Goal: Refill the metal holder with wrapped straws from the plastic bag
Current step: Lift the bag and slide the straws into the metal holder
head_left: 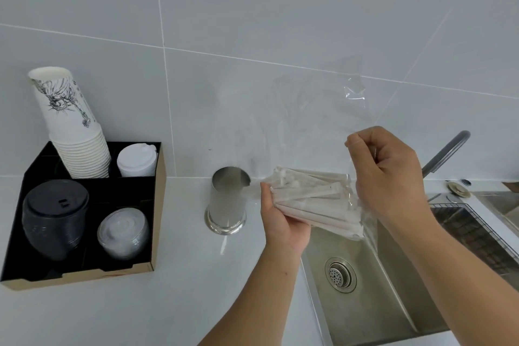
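Note:
A metal holder (227,201) stands upright on the white counter, and no straws show above its rim. Just right of it, my left hand (282,216) grips a bundle of paper-wrapped straws (314,199) from below. The bundle lies nearly level, its left ends close to the holder's rim. My right hand (390,177) pinches the clear plastic bag (355,98), which rises above the straws and still covers their right ends. Both hands hover over the sink's left edge.
A black cardboard organiser (157,205) at the left holds stacked paper cups (73,126), white lids, black lids and clear lids. A steel sink (393,284) with a drain lies at the lower right, a faucet (446,153) and a wire rack beyond it. A tiled wall rises behind the counter.

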### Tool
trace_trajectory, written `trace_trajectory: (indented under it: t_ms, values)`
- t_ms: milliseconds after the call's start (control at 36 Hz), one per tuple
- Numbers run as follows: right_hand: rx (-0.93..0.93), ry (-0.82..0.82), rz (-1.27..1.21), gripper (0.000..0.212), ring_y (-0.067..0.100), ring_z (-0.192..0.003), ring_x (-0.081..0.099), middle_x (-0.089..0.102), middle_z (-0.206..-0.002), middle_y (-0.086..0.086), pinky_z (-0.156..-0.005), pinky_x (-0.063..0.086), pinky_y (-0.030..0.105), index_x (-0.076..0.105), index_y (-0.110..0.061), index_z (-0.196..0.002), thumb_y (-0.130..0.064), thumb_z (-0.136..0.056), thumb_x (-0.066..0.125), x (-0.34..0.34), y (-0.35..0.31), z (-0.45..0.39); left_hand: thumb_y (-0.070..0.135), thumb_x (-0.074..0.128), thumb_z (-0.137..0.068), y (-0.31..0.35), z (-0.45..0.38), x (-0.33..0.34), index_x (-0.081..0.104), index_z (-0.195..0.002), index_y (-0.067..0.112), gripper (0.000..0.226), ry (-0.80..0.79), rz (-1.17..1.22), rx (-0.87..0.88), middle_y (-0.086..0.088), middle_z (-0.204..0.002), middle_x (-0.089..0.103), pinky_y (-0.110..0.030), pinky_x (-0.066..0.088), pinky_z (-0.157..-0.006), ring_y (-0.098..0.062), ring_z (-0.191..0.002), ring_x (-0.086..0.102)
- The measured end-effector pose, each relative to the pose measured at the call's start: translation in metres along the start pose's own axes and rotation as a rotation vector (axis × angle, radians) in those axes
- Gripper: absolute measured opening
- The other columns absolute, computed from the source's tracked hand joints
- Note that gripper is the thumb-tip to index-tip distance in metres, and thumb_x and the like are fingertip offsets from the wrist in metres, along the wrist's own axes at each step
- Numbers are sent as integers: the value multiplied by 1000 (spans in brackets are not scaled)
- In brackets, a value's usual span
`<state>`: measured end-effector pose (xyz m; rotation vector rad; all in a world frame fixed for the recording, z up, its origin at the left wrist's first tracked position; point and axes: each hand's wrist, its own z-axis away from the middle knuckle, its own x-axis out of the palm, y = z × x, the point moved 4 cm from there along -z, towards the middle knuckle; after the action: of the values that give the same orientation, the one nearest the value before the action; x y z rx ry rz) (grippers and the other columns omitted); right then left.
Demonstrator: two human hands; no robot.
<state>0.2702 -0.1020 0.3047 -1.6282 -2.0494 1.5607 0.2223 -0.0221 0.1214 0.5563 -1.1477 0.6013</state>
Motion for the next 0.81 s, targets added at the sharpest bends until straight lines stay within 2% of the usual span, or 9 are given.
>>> trace_trajectory:
  t_ms: [306, 472, 611, 694, 806]
  values:
    - [-31, -22, 7, 21, 7, -45, 39, 43, -51, -7, -44, 32, 11, 61, -16, -76, -20, -96, 54, 10, -7, -5, 57, 49, -92, 11, -6, 2, 63, -128, 12, 59, 12, 30, 13, -15, -127, 66, -51, 39, -110, -33, -120, 60]
    - [-65, -40, 49, 23, 8, -49, 42, 49, -56, 5, -47, 35, 12, 62, -9, -79, -20, -97, 53, 20, -14, -16, 58, 47, -92, 19, -8, 3, 62, -129, 13, 60, 22, 38, 33, -14, -129, 65, -48, 42, -108, -31, -120, 61]
    - [-95, -72, 97, 24, 8, -54, 43, 49, -58, 2, -52, 38, 14, 61, -7, -80, -21, -97, 51, 30, -18, -28, 56, 45, -95, 28, -8, 5, 60, -132, 14, 58, 41, 32, 63, -12, -129, 64, -41, 51, -96, -27, -117, 63]
    - [-103, -75, 114, 24, 9, -55, 44, 51, -60, 5, -52, 37, 14, 60, -7, -79, -21, -97, 51, 35, -20, -34, 55, 46, -94, 30, -10, 4, 60, -132, 14, 57, 43, 51, 71, -10, -132, 63, -41, 48, -103, -27, -120, 61]
    - [-110, -88, 124, 25, 6, -52, 45, 48, -56, 0, -49, 38, 11, 58, -10, -75, -19, -96, 50, 40, -22, -40, 55, 46, -94, 34, -14, 3, 60, -132, 14, 57, 43, 77, 81, -9, -125, 67, -36, 58, -84, -24, -111, 66]
